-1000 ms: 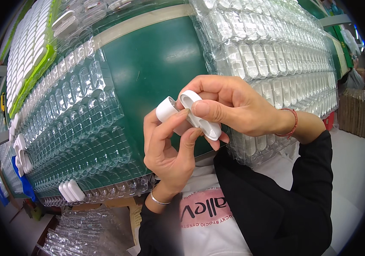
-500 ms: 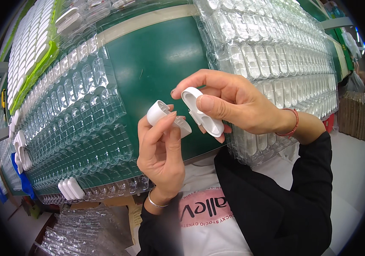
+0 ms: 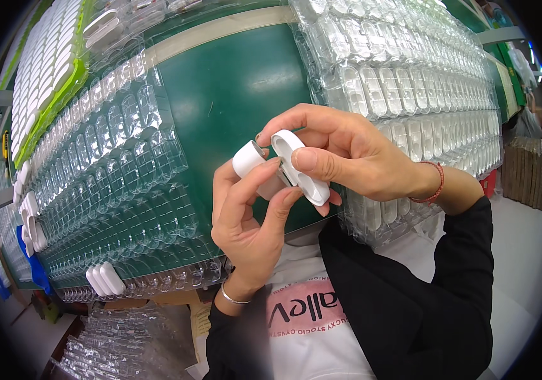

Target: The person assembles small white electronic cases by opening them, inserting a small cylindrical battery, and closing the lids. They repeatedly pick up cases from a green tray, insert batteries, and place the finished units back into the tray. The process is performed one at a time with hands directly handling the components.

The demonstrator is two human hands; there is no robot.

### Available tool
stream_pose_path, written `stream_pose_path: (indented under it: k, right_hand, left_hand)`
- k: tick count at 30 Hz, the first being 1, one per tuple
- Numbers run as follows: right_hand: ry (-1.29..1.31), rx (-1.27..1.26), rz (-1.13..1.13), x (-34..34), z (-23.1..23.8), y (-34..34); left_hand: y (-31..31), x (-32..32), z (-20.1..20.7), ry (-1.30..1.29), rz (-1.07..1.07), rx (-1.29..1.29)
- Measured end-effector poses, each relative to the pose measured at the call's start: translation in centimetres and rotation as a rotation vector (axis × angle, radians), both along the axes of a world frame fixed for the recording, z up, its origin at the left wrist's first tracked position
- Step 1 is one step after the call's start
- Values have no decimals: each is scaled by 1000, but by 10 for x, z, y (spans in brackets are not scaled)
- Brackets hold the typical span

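Over the front part of the green table mat, both hands are close together. My left hand (image 3: 245, 237) pinches a hollow white plastic shell (image 3: 247, 160) with a rounded end, and the fingers cover its lower part. In my right hand (image 3: 356, 155) is a white hinged earbud case part (image 3: 311, 185), spread open with its hollow inner side showing. The right thumb presses on it from above while the fingers support it from behind. The two pieces are very near each other at the left fingertips; whether they touch I cannot tell.
Clear blister trays (image 3: 119, 171) cover the left of the green mat (image 3: 239, 76). To the right stand stacked trays filled with white parts (image 3: 404, 88). Several white cases sit in a lime-green tray (image 3: 71, 92) at far left. White pieces (image 3: 105, 280) lie at the front left edge.
My left hand has moved right and slightly down, bringing its white shell up against or close to the hinged case part. My right hand has barely moved.
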State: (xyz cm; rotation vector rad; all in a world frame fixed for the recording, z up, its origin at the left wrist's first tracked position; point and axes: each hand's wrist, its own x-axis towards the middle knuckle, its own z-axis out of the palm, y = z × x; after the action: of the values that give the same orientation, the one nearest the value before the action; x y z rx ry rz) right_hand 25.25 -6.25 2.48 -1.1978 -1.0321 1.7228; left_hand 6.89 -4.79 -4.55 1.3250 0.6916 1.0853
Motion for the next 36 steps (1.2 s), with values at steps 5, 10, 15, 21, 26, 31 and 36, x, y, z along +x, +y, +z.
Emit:
stream_pose_path:
  k: [5,10,15,21,26,31,36]
  right_hand:
    - [3,-5,3,0,0,1]
    - [17,-6,-40,-1,-1,-1]
    - [26,1,-42,-2,-1,0]
    - [-26,56,-51,-3,-2,-2]
    - [-38,103,-62,-5,-5,-1]
    - [-57,179,-60,-6,-15,-4]
    - [-211,224,23,-3,-12,-6]
  left_hand:
    - [-1,0,-2,20,21,-6]
    - [-2,2,-2,35,38,20]
    - [-2,3,-2,2,46,-1]
    - [-2,-2,1,-27,42,-4]
    - [-9,-8,14,-117,58,-179]
    - [0,-20,24,-200,-119,-488]
    - [-1,-20,24,-239,-147,-525]
